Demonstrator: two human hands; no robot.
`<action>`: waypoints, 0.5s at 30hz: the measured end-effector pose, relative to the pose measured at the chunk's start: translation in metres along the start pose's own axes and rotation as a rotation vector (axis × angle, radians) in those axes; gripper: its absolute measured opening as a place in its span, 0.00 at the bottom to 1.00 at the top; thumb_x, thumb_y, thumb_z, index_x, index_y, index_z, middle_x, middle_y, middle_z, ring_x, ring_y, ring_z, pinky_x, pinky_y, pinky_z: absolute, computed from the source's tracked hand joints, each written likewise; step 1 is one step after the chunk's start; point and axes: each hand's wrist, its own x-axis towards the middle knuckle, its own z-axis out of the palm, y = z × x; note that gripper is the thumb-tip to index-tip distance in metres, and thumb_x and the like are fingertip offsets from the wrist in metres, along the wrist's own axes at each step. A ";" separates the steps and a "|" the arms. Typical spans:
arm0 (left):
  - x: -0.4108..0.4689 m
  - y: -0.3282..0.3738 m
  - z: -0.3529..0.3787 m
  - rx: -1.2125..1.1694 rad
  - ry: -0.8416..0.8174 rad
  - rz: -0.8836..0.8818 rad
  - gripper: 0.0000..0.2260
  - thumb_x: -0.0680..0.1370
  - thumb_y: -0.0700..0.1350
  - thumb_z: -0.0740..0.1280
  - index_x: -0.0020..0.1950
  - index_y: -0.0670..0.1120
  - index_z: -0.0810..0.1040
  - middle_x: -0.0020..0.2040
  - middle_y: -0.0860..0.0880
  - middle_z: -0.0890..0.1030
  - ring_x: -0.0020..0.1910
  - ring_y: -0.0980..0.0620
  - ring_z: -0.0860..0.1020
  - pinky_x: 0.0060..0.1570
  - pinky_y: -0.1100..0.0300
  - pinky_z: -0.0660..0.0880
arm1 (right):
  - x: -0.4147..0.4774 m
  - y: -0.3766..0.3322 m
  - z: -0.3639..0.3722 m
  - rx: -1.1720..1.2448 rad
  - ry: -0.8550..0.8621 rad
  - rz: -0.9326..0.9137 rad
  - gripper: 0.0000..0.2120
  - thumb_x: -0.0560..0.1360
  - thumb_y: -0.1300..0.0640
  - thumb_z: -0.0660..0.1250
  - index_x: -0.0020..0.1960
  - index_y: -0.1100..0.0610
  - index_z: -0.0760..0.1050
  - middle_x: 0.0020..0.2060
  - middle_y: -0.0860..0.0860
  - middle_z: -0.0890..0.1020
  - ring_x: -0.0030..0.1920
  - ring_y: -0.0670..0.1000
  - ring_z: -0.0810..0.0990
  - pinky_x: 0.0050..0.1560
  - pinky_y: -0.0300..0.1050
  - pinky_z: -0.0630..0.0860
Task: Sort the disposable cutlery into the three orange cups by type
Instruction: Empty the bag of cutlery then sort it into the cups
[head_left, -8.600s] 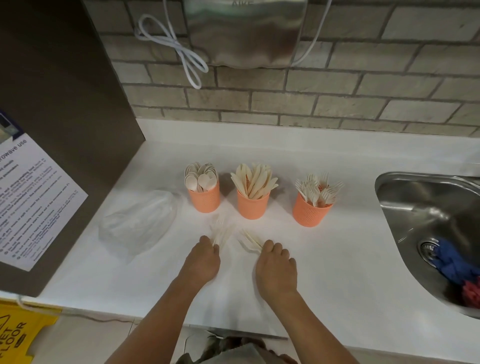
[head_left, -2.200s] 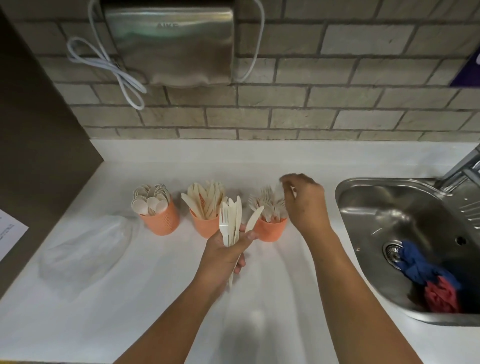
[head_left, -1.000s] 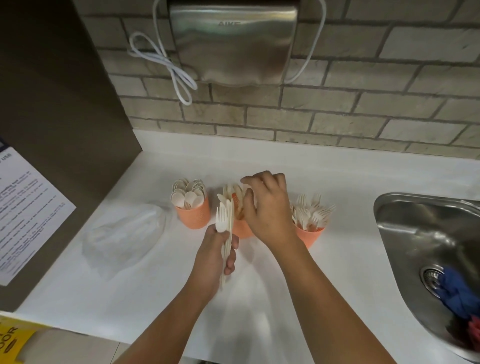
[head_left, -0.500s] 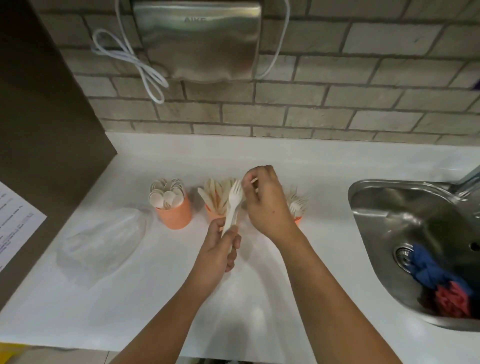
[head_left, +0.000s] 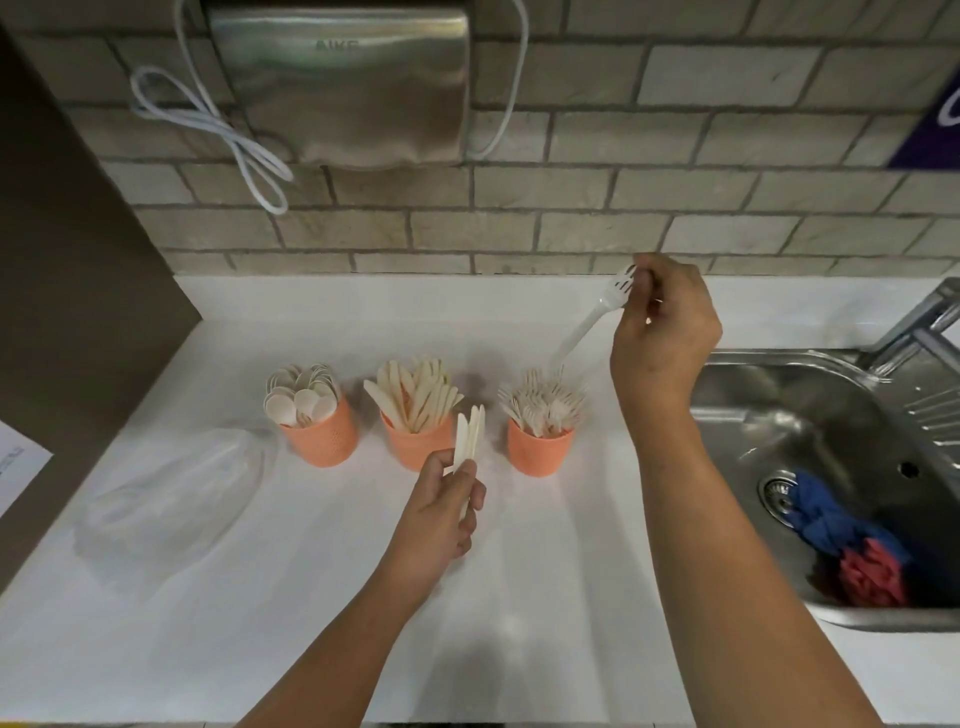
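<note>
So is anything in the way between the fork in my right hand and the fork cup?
Nothing visible blocks it. The fork hangs handle-down from the right hand above the right cup, its tip by the forks standing there. The left hand and its knives sit off to the left.

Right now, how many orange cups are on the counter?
3, in a row on the counter: the left cup with spoons, the middle cup with knives, the right cup with forks. None seems hidden.
</note>
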 end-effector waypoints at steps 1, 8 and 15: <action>0.000 0.000 0.001 0.001 -0.002 0.002 0.07 0.86 0.50 0.60 0.61 0.49 0.72 0.38 0.52 0.75 0.29 0.54 0.63 0.30 0.60 0.60 | -0.001 0.002 0.003 0.005 -0.007 -0.010 0.09 0.80 0.66 0.63 0.54 0.62 0.82 0.45 0.55 0.82 0.44 0.49 0.78 0.46 0.33 0.71; 0.002 0.001 0.006 0.005 0.019 0.007 0.07 0.87 0.49 0.58 0.62 0.50 0.73 0.40 0.51 0.77 0.28 0.53 0.66 0.29 0.60 0.65 | -0.031 0.019 0.022 0.002 -0.317 -0.134 0.10 0.78 0.72 0.62 0.54 0.65 0.80 0.47 0.58 0.82 0.46 0.50 0.77 0.49 0.24 0.65; 0.005 0.004 0.006 0.004 0.042 0.033 0.09 0.88 0.48 0.57 0.63 0.50 0.73 0.41 0.49 0.79 0.29 0.51 0.69 0.29 0.58 0.68 | -0.058 0.045 0.026 -0.274 -0.775 -0.191 0.12 0.72 0.64 0.64 0.48 0.58 0.85 0.55 0.57 0.82 0.58 0.64 0.76 0.58 0.55 0.77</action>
